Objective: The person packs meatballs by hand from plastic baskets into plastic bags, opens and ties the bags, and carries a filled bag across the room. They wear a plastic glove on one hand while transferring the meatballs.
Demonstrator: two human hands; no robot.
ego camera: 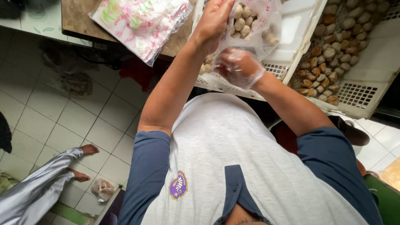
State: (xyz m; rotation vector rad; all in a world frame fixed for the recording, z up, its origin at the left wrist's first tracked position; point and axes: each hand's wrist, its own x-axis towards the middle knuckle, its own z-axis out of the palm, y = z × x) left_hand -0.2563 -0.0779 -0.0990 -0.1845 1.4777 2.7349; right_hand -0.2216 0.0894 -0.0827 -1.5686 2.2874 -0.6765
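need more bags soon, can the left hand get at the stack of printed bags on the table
Probably yes: the stack of printed bags lies open on the table corner, nothing covering it. But the left hand is holding the clear bag.

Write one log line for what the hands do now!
left hand: holds clear bag of round balls | right hand: gloved, under bag | below: white crate

Clear plastic bag (254, 25) of pale round balls — held upright, open-topped.
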